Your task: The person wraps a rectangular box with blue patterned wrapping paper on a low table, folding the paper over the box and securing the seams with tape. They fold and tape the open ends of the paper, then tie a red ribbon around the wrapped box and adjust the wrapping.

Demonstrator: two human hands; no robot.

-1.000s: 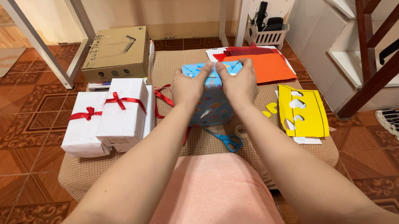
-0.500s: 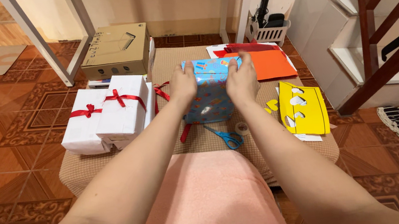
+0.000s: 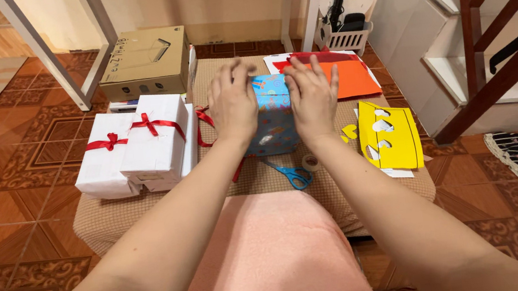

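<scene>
A blue-wrapped gift box stood between both hands, the left hand and right hand spread flat against its sides. It looked light and stiff, its paper probably slippery; flat-palmed side grips seemed safest. Blue scissors lay just nearer.

**Both hands forward, fingers spread**

My two bare arms reach straight out ahead, running nearly parallel and drawing closer at the wrists. My left hand lies palm down, fingers loosely spread and a little blurred. My right hand sits just beside it (a narrow gap between them), also palm down, fingers fanned and pointing away from me. Neither hand is curled into a grip.
</scene>
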